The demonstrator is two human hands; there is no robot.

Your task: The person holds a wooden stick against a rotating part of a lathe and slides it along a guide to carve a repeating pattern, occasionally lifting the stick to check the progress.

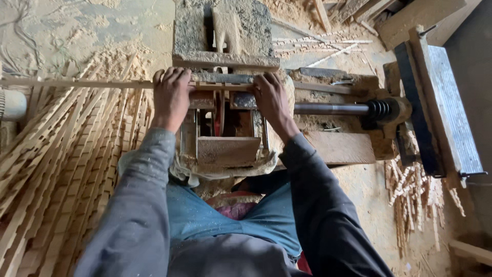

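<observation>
Here, left hand (pixel 171 97) & right hand (pixel 271 100) both grasp 1 notched wooden strip (pixel 77 82).

Both hands (pixel 220 97) rest on a slat (pixel 77 82) lying across the saw block (pixel 225 149), notched slats (pixel 56 169) piled left.

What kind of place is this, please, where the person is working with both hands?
Most likely a small woodworking workshop. Both hands, left hand and right hand, press a thin wooden strip onto a dusty cutting machine. Notched wooden strips are piled beside it, and sawdust covers the floor.
</observation>
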